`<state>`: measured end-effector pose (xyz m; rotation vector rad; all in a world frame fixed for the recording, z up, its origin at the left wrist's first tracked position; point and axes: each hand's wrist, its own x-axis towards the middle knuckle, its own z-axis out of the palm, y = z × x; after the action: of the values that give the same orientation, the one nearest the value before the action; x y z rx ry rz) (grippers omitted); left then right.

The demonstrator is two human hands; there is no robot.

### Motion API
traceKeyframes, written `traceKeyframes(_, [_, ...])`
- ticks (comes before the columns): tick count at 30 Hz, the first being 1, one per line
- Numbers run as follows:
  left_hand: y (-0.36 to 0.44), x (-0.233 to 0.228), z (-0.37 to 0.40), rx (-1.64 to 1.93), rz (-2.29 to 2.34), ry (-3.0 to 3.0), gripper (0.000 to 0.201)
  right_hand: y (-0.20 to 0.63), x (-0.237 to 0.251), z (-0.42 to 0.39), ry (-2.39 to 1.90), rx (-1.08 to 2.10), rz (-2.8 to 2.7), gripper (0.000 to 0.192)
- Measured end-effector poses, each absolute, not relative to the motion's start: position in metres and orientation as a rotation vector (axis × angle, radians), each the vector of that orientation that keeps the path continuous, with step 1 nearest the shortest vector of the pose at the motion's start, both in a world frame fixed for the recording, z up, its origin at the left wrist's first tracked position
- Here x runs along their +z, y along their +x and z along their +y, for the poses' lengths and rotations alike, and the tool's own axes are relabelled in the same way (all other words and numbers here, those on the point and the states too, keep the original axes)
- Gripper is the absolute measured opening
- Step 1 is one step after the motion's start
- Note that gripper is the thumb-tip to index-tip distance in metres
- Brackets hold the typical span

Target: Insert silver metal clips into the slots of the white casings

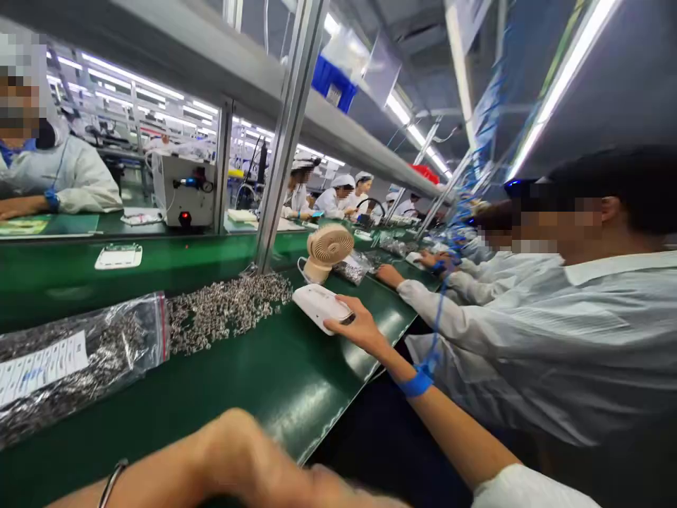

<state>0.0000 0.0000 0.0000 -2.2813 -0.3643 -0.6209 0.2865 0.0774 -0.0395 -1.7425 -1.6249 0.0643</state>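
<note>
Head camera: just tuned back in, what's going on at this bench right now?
The person's right hand is stretched out along the green belt, holding a flat white casing by its near end. The left hand is blurred at the bottom edge, and whether it grips anything cannot be told. A heap of small metal parts lies beside a plastic bag of the same. A small fan stands behind the casing. A co-worker sits close on the right.

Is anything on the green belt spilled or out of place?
Yes. Small metal parts lie loose in a heap on the green belt, outside their plastic bag. The right hand holds a white casing beside them.
</note>
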Motion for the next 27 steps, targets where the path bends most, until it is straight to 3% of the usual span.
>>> traceKeyframes(3, [0.003, -0.011, 0.017, -0.658, -0.255, -2.232, 0.051, 0.255, -0.038, 0.041, -1.362, 0.324, -1.990, 0.071])
traceKeyframes(7, [0.010, -0.033, 0.022, -0.453, -0.610, -2.279, 0.048, 0.236, -0.030, 0.022, -1.136, 0.749, -2.133, 0.087])
traceKeyframes(10, [0.017, -0.040, 0.017, -0.335, -0.700, -2.292, 0.047, 0.239, -0.034, 0.048, -1.249, 0.940, -1.822, 0.073])
traceKeyframes(13, [0.020, -0.038, 0.009, -0.273, -0.732, -2.261, 0.044, 0.242, -0.049, 0.094, -1.432, 0.793, -1.457, 0.044])
traceKeyframes(18, [0.022, -0.036, 0.000, -0.182, -0.826, -2.173, 0.045, 0.235, -0.075, 0.155, -1.479, 0.668, -1.353, 0.023])
traceKeyframes(27, [0.022, -0.039, -0.009, -0.101, -0.730, -2.089, 0.051, 0.257, -0.085, 0.197, -1.629, 0.418, -1.278, 0.026])
